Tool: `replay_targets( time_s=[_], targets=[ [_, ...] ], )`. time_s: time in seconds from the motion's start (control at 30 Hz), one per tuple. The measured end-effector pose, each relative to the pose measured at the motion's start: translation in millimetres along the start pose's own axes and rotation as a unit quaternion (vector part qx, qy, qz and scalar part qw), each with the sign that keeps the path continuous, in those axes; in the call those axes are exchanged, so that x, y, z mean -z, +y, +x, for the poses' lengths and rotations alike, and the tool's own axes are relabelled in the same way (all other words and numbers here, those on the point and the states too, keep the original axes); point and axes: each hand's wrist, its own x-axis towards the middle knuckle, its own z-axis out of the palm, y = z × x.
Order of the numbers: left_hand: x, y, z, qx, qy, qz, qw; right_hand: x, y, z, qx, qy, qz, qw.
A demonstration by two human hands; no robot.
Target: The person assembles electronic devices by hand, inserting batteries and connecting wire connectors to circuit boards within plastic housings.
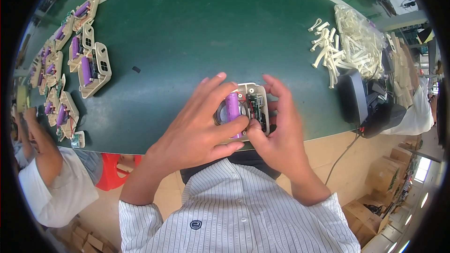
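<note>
The two hands are close together but not touching, with an open cream casing (251, 85) between them, just above the near edge of the green bench (201, 33). The right hand (281, 131) is clamped on the casing's right side, its thumb bent inward by the near end of a circuit board (256, 107) and its fingers around the outer wall. The left hand (197, 124) spreads over the other side, fingers lying across a purple cylindrical cell (233, 107); whether it grips the cell or only presses on it, I cannot tell. A round metallic part (220, 112) shows beneath that hand, beside the cell (much of it is covered).

Well to the left of the hands stand more open casings (96, 72), most with purple cells and wiring showing. A small dark scrap (136, 69) lies beyond the left hand, on its outer side. Beyond the right hand and farther right, loose white straps (323, 42) lie beside a clear plastic bag (363, 37) filled with more of them; a dark box-shaped device (352, 96) stands nearer the right hand.
</note>
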Motion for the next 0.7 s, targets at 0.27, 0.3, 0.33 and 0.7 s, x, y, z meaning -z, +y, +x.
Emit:
replay_targets(
  time_s=[0.27, 0.3, 0.33, 0.7],
  targets=[
    [-0.5, -6.1, -0.3, -0.018, -0.018, 0.015, 1.0, 3.6, -0.5, 0.4, 0.049, -0.011, -0.077, 0.996],
    [-2.0, -7.0, -1.6, -0.02, -0.018, 0.014, 1.0, 4.9, 0.0, -0.1, 0.02, -0.031, -0.034, 0.999],
    [-3.5, -7.6, -3.0, -0.016, -0.012, 0.016, 1.0, 6.9, -3.5, -1.6, 0.02, -0.029, -0.035, 0.999],
    [3.5, 7.4, 4.7, -0.003, -0.02, 0.076, 0.997, 28.5, 3.1, -14.1, -0.004, -0.097, 0.08, 0.992]
  ],
)
